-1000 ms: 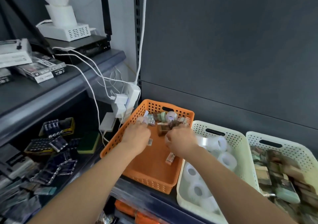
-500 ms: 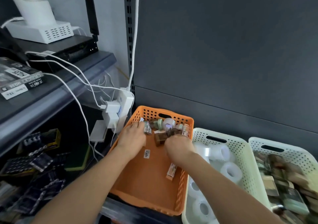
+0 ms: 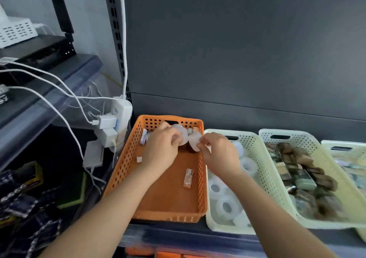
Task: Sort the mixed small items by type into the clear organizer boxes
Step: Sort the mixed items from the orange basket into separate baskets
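Observation:
An orange perforated basket (image 3: 126, 159) stands on the shelf with small items heaped at its far end. My left hand (image 3: 161, 148) holds a clear tape roll (image 3: 183, 136) over that heap. Beside it, my right hand (image 3: 218, 153) pinches a second clear tape roll (image 3: 195, 142); the two rolls almost touch. A small orange packet (image 3: 188, 178) and a tiny white piece (image 3: 139, 159) lie loose on the basket floor. The cream basket (image 3: 263, 170) to the right holds several clear tape rolls (image 3: 226, 206).
A second cream basket (image 3: 320, 152) further right is filled with brown and green wrapped items; a third shows at the right edge. A white power strip (image 3: 118, 115) with chargers and cables hangs left of the orange basket. Dark packets lie on the lower left shelf.
Both hands have come up from the heap, each now with a clear tape roll. The view has shifted left and down, bringing the baskets closer.

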A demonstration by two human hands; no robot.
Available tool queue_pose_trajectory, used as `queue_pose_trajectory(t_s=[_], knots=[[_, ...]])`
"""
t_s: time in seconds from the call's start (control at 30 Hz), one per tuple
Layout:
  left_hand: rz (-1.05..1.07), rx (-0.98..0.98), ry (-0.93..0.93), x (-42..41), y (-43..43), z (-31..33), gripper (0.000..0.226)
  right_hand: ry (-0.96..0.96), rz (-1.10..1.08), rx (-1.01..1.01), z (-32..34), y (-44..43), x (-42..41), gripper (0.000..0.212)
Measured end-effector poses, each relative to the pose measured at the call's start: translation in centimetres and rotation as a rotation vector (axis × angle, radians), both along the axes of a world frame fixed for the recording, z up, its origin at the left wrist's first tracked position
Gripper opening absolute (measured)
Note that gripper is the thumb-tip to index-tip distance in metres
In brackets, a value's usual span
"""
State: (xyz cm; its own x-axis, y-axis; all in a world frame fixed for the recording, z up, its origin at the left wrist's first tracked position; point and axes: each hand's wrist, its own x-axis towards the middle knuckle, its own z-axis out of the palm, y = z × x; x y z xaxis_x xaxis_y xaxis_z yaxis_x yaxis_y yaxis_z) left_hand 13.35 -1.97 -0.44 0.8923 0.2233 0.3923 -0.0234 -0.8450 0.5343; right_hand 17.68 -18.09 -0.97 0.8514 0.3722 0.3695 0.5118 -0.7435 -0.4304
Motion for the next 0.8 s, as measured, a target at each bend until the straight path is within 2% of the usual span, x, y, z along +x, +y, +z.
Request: queue_pose_trajectory(t_s=[0.23,0.33,0.43,0.57,0.67,0.73,0.8], knots=[[-0.175,-0.026,0.033,0.5,-6.4,1.0,0.014,-0.073,-0.104,0.078,0.6,-6.7,-0.3,0.011],[-0.248,0.049,0.15,0.2,-8.8,1.0,0.013,-0.06,-0.07,-0.036,0.8,-9.5,-0.9,0.011],[-0.298,0.204,0.287,-0.5,-10.7,0.7,0.013,0.013,0.017,-0.172,1.1,-11.9,-2.1,0.013],[-0.332,0.327,0.322,-1.9,-12.4,0.1,0.012,0.165,0.15,-0.407,1.4,-13.5,-3.0,0.01],[-0.321,0.345,0.307,-2.8,-12.6,0.1,0.008,0.242,0.179,-0.47,1.0,-13.9,-3.2,0.011],[-0.344,0.323,0.363,-3.4,-12.4,-0.1,0.008,0.236,0.151,-0.434,0.5,-13.8,-3.5,0.019],[-0.354,0.341,0.404,-4.0,-12.3,-0.2,0.008,0.247,0.141,-0.379,0.0,-13.6,-3.8,0.037]])
